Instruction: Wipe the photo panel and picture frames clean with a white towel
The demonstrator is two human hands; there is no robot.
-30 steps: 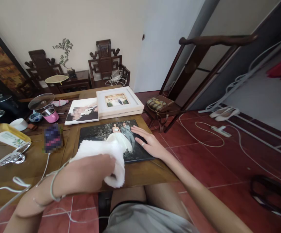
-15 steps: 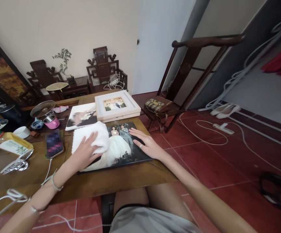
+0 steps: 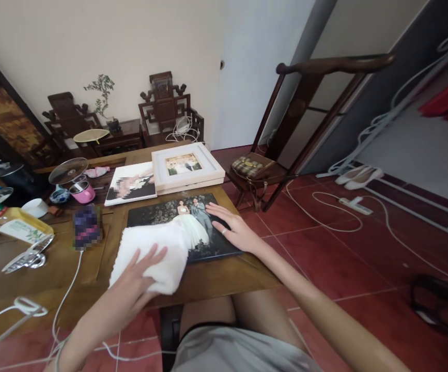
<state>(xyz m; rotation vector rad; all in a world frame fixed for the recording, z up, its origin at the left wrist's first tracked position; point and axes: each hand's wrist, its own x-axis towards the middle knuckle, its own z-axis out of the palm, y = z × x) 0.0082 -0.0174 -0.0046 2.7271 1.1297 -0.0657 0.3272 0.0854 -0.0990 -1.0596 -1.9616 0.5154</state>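
Observation:
A dark wedding photo panel (image 3: 208,243) lies flat on the wooden table (image 3: 224,276) in front of me. My left hand (image 3: 138,281) presses flat on a white cloth (image 3: 150,248), fingers spread, at the panel's near left corner. My right hand (image 3: 233,230) rests open, palm down, on the panel's right edge, a ring on one finger.
A white framed photo (image 3: 187,168) and a canvas print (image 3: 130,183) lie beyond the panel. A phone (image 3: 86,227), pink pot (image 3: 82,192), yellow tray (image 3: 22,227) and cables crowd the table's left. A wooden chair (image 3: 286,134) stands at the right over the red tiled floor.
My left hand slid the white cloth from the panel's upper left back toward me to its near left corner. My right hand stayed put on the right edge.

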